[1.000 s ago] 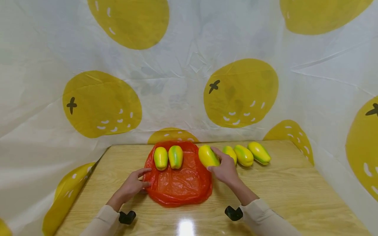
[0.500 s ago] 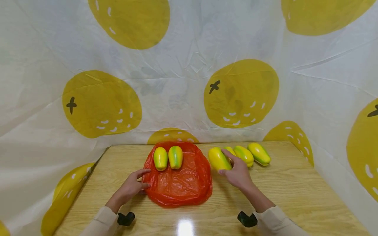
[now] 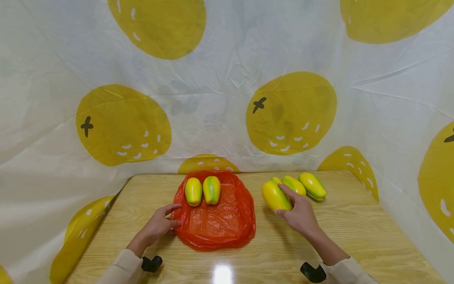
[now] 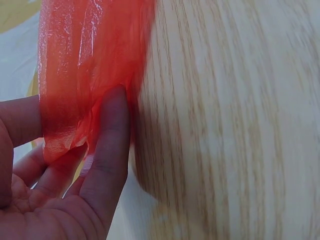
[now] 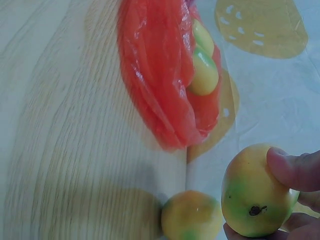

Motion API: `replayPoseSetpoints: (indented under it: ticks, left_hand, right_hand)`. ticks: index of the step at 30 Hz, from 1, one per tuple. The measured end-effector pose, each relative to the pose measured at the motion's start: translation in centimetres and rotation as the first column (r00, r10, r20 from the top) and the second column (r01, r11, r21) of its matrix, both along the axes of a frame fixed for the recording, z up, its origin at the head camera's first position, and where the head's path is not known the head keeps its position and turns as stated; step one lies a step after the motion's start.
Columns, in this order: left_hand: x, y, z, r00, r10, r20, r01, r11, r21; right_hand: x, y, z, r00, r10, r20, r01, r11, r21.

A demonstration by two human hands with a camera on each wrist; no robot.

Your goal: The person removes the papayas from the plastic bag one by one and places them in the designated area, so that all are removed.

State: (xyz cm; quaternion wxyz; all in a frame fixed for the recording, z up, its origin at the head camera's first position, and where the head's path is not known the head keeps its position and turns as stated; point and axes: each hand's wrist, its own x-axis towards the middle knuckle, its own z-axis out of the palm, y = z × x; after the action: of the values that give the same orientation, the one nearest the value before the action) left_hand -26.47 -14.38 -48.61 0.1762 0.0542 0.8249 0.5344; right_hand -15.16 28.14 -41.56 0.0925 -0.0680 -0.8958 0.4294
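While the right hand (image 3: pixel 299 211) grips one fruit (image 3: pixel 276 196), thumb and fingers spread to its width, the left hand (image 3: pixel 159 221) pinches the red bag (image 3: pixel 216 221) at its rim, fingers partly curled. Two bagged fruits (image 3: pixel 211 190) lie beyond the left fingertips. Three loose fruits (image 3: pixel 293 185) sit past the right fingers, one mostly hidden; contact with the gripped fruit unclear. Risks, judged: glossy skin could slip from the right fingers; a bump could roll the loose ones; a left-hand tug could fold the thin rim inward.
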Motion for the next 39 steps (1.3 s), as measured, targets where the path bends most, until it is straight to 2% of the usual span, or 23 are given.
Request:
replayPoseSetpoints:
  ticks: [10,16,25,32,39]
  left_hand:
    - [-0.2,-0.1,-0.1,1.0,0.0,0.025,0.0,1.0,0.013]
    - [-0.2,-0.2,0.0,1.0,-0.001,0.03,0.001,1.0,0.009]
    - [-0.1,-0.3,0.0,1.0,0.007,0.028,-0.007,1.0,0.019]
    - [-0.1,-0.4,0.1,0.999,-0.027,0.019,0.026,0.999,0.018]
    - [0.0,-0.4,0.2,1.0,-0.028,0.01,0.027,1.0,0.01]
  right_hand:
    - [1.1,2.0,-0.5,0.998,-0.021,-0.053,0.026,0.995,0.097]
    - [1.9,3.1,-0.7,0.998,-0.049,-0.043,0.055,0.988,0.148]
    - [2.5,4.9,-1.2,0.997,-0.059,-0.057,0.069,0.98,0.185]
    - [3.0,6.1,-1.6,0.996,-0.074,-0.044,0.081,0.977,0.199]
    - [3.3,6.9,-2.0,0.99,-0.098,-0.1,0.12,0.963,0.24]
